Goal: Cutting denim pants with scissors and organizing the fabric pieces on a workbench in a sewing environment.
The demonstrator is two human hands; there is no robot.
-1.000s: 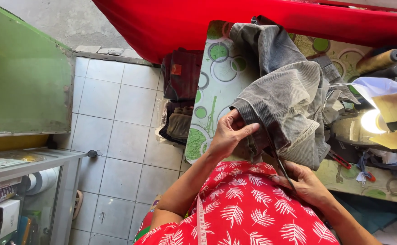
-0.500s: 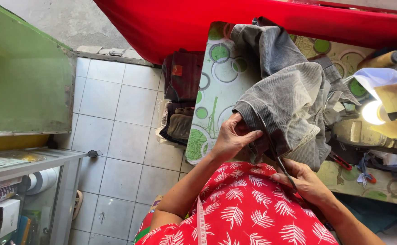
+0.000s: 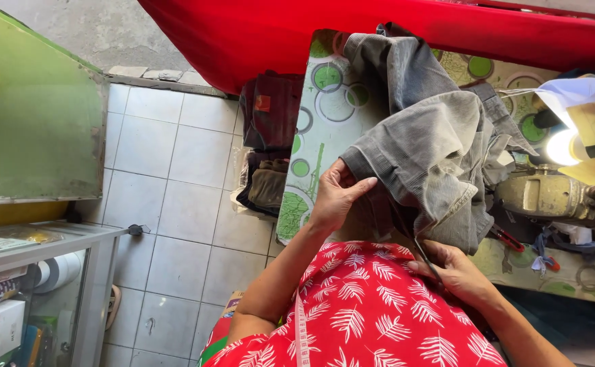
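- grey corduroy garment is pinched at its edge by the left hand, near the worktop front edge
- scissors are gripped by the right hand, closed round them
- glass cabinet is packed with small boxes, a tape roll

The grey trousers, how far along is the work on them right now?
Done: the grey trousers lie bunched on the patterned table beside the sewing machine. In hand: the left hand pinches a fold of the cloth and the right hand holds scissors at its lower edge. Left: no finished cut or stitching shows.
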